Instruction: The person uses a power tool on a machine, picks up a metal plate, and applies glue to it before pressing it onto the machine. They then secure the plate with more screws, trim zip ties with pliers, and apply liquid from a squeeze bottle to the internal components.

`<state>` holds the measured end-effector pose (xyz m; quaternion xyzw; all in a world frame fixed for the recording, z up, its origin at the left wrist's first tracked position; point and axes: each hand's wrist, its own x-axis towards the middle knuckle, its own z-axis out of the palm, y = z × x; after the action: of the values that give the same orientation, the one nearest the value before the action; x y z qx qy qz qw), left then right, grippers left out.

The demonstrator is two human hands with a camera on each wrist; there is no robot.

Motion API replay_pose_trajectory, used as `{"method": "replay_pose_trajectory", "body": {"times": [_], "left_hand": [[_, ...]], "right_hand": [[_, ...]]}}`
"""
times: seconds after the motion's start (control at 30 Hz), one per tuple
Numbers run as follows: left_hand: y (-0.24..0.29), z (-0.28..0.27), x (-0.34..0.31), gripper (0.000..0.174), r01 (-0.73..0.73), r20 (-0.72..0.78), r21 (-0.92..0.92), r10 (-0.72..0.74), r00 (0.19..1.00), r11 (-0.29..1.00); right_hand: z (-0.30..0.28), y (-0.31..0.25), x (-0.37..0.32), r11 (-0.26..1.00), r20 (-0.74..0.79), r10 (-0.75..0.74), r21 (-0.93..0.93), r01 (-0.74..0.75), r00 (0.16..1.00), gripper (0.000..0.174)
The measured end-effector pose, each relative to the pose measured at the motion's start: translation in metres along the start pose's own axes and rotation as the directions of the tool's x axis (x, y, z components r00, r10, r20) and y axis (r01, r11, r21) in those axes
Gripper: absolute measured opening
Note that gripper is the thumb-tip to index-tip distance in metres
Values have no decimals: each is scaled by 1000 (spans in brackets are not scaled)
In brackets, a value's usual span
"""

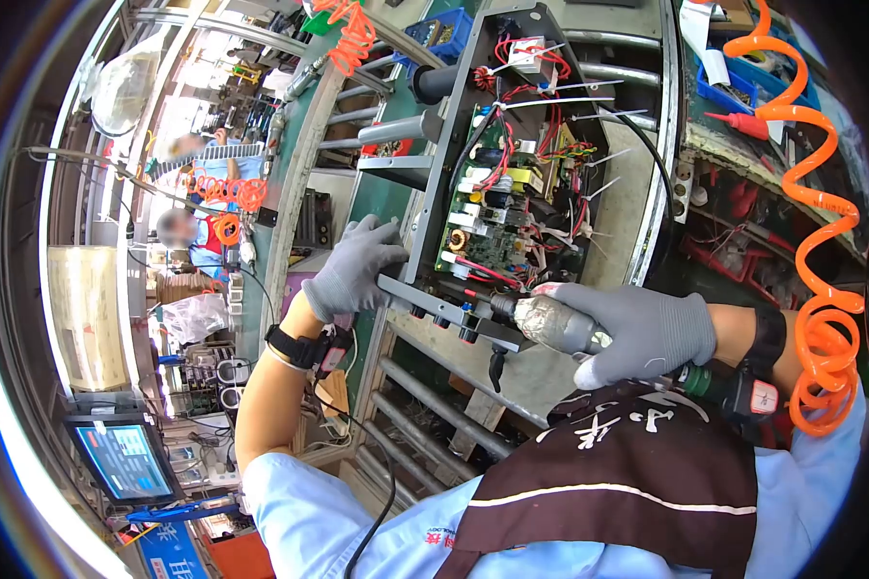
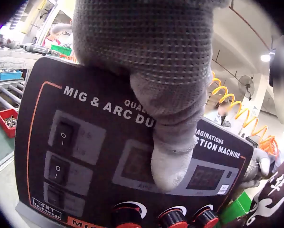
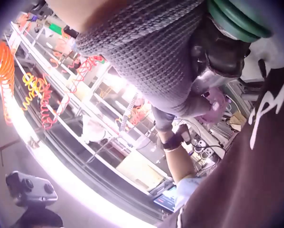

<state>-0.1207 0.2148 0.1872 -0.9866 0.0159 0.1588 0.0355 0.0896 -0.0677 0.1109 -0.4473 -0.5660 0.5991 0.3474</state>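
An opened welding machine (image 1: 512,193) lies in front of me, its circuit boards and wires exposed. Its black front panel (image 2: 94,128) carries switches, displays and red-ringed knobs. My gloved left hand (image 1: 355,268) grips this panel over its edge, and in the left wrist view the thumb (image 2: 172,161) lies across the printed face. My gloved right hand (image 1: 637,333) holds a power screwdriver (image 1: 548,323) with a silvery, worn body. Its dark nose points into the machine just behind the front panel. In the right wrist view, the glove hides most of the tool.
Metal rollers (image 1: 434,405) run beneath and beside the machine. An orange coiled air hose (image 1: 816,203) hangs at the right, near my forearm. Blue parts bins (image 1: 444,37) stand at the back. A monitor (image 1: 121,458) is at lower left, and other people work across the line.
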Motion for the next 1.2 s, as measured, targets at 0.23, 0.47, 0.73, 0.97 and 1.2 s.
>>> {"method": "replay_pose_trajectory", "body": {"times": [0.23,0.47,0.73,0.97,1.2], "left_hand": [[26,-15,2,62,209,30,112,-214,976,971],[106,1,-26,55,644,-535,-79,-577,617,761],[270,189,-51,34,-684,613,-269,-669,421,-678],[299,150,27,42,-617,452,-544,-818,354,-568],[291,142,50,21,-776,250,-450,-897,365,-442]], "right_hand": [[-5,4,-4,992,39,-38,122,33,999,83],[-27,12,-49,927,163,56,359,-112,985,92],[-47,30,-73,904,295,260,260,-339,919,87],[-45,37,-76,879,407,251,285,-383,878,85],[-42,36,-83,909,456,205,240,-341,866,80]]}}
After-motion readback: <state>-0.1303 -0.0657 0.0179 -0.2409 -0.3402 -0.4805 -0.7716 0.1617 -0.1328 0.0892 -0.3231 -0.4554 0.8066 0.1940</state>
